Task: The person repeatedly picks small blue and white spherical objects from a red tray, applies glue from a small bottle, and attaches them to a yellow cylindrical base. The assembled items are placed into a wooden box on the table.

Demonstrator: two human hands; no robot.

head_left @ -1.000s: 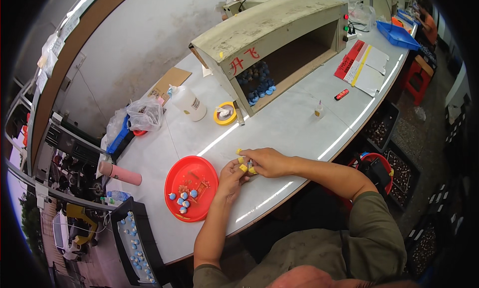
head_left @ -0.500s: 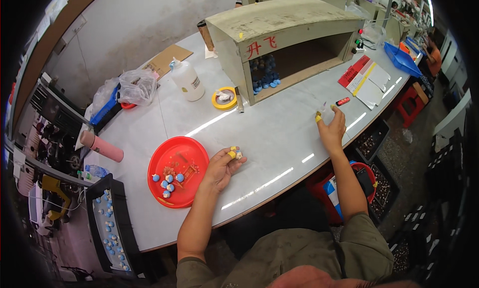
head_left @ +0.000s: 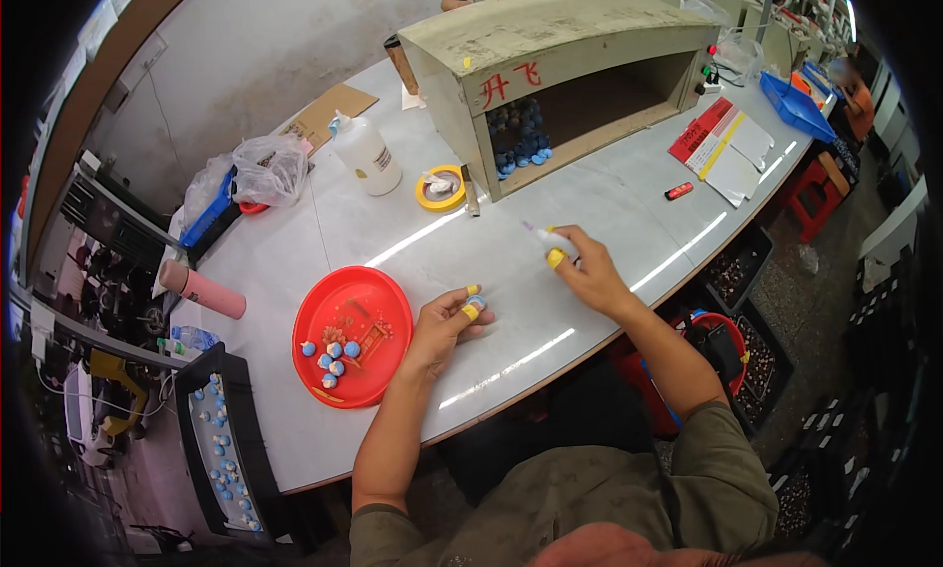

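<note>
My left hand (head_left: 440,333) pinches a small blue-and-white piece (head_left: 476,302) between thumb and finger, just right of the red round tray (head_left: 339,294). Several similar small blue-and-white pieces (head_left: 334,350) lie in that tray. In my right hand (head_left: 597,280) is a small white squeeze bottle (head_left: 560,244), its thin nozzle pointing up and left, slightly blurred. The bottle is above the table, apart from the piece in my left hand. Yellow wraps cover fingertips on both hands.
A beige open-fronted box (head_left: 550,51) with blue pieces inside stands at the back. Around it are yellow tape (head_left: 424,196), a large white bottle (head_left: 365,156), a red tube (head_left: 679,191) and cardboard (head_left: 722,154). At left are a pink flask (head_left: 203,289) and a black tray (head_left: 257,459).
My right hand has come left, away from the red tube, bringing the squeeze bottle nearer my left hand. The left hand has turned its piece slightly, blue side now showing.
</note>
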